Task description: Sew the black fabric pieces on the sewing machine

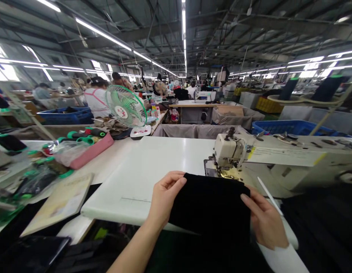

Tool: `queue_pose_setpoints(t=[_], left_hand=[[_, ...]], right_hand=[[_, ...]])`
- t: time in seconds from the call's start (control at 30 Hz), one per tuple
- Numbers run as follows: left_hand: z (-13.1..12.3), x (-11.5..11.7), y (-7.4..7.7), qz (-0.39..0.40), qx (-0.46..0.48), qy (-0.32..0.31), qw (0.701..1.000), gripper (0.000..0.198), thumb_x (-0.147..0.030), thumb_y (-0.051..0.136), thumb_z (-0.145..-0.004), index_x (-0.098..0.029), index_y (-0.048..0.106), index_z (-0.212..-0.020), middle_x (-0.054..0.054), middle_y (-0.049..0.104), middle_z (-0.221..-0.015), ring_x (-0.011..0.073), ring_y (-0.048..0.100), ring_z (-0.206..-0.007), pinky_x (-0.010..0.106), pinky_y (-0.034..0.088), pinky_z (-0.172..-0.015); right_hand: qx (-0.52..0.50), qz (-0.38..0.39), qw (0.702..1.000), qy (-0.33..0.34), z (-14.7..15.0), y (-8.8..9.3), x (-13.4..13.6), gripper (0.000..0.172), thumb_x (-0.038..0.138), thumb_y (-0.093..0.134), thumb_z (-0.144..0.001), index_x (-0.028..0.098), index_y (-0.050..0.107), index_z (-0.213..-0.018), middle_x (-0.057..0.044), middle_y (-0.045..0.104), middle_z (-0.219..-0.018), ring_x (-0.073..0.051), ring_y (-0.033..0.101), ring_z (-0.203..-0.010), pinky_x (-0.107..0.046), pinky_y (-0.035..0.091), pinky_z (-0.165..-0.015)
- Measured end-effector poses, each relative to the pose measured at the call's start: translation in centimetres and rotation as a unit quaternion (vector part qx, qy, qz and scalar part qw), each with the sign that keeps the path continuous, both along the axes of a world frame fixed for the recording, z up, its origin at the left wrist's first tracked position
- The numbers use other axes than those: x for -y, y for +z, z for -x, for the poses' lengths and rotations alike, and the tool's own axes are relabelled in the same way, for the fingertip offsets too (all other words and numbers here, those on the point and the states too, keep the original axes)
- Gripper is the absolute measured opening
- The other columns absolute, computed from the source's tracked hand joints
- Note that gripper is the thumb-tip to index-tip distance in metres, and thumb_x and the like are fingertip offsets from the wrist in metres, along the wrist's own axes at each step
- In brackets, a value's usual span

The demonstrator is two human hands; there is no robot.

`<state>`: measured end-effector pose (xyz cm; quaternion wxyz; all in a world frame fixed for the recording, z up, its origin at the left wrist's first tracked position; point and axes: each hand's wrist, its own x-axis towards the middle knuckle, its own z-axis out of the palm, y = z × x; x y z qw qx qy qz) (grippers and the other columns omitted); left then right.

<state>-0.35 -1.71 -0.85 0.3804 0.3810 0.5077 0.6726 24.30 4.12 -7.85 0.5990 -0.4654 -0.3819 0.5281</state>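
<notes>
A piece of black fabric (211,206) is held up over the near edge of the white sewing table (153,167). My left hand (164,199) grips its left edge, thumb on top and fingers curled behind. My right hand (264,220) pinches the right edge, with a white sleeve at the wrist. The fabric's top edge lies just in front of the needle area of the white sewing machine (233,155), whose body stretches off to the right.
A small green desk fan (125,108) stands at the table's far left. A pink tray of green-tipped thread spools (82,146) and a booklet (60,201) lie to the left. Blue crates (289,127), grey bins and other seated workers fill the background.
</notes>
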Motion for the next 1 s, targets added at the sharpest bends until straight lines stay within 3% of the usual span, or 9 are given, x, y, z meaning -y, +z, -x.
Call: queue_pose_setpoints(t=[0.17,0.3,0.4,0.6,0.8,1.0], left_hand=[[-0.3,0.4,0.4,0.017,0.064,0.020,0.998,0.020,-0.034,0.084,-0.067,-0.019,0.076,-0.078,0.002,0.072,-0.089,0.0148,0.063,-0.087,0.023,0.048,-0.084],[-0.3,0.4,0.7,0.038,0.112,0.021,0.993,0.027,-0.032,0.087,-0.061,-0.017,0.075,-0.080,0.003,0.073,-0.084,0.0139,0.063,-0.079,0.023,0.049,-0.078],[-0.2,0.4,0.7,0.046,0.118,0.010,0.992,0.028,-0.032,0.087,-0.061,-0.016,0.075,-0.081,0.004,0.072,-0.082,0.0137,0.063,-0.077,0.023,0.049,-0.076],[-0.2,0.4,0.5,0.042,0.154,-0.003,0.987,0.027,-0.031,0.086,-0.062,-0.015,0.074,-0.079,0.004,0.070,-0.079,0.0136,0.062,-0.076,0.023,0.048,-0.076],[-0.1,0.2,0.3,0.012,0.141,0.022,0.990,0.022,-0.029,0.086,-0.062,-0.017,0.071,-0.071,0.000,0.068,-0.075,0.0108,0.058,-0.074,0.021,0.044,-0.075],[-0.2,0.1,0.3,0.006,0.128,0.041,0.991,0.021,-0.027,0.085,-0.061,-0.016,0.069,-0.068,0.000,0.068,-0.080,0.0107,0.057,-0.077,0.020,0.043,-0.076]], right_hand=[[-0.017,-0.001,0.999,-0.046,0.2,0.0,0.6,0.046,0.053,0.083,-0.063,0.021,0.076,-0.096,-0.007,0.072,-0.114,-0.031,0.056,-0.126,-0.040,0.043,-0.110],[0.003,0.007,0.997,-0.082,0.1,0.6,0.9,0.044,0.049,0.088,-0.057,0.020,0.077,-0.089,-0.007,0.073,-0.110,-0.029,0.059,-0.122,-0.030,0.051,-0.101],[0.011,0.015,0.995,-0.095,0.0,1.0,0.9,0.045,0.047,0.089,-0.054,0.020,0.077,-0.087,-0.007,0.075,-0.105,-0.028,0.063,-0.115,-0.025,0.058,-0.084],[-0.021,0.026,0.996,-0.084,0.0,1.5,0.9,0.043,0.041,0.091,-0.050,0.019,0.077,-0.084,-0.005,0.075,-0.099,-0.022,0.070,-0.097,-0.015,0.057,-0.063],[-0.077,0.041,0.994,-0.071,0.2,2.0,1.0,0.046,0.035,0.095,-0.041,0.020,0.077,-0.080,-0.003,0.076,-0.092,-0.019,0.070,-0.095,-0.011,0.057,-0.070],[-0.081,0.035,0.994,-0.066,0.2,2.3,1.3,0.044,0.036,0.096,-0.041,0.020,0.077,-0.077,-0.002,0.075,-0.086,-0.017,0.070,-0.089,-0.013,0.058,-0.073]])
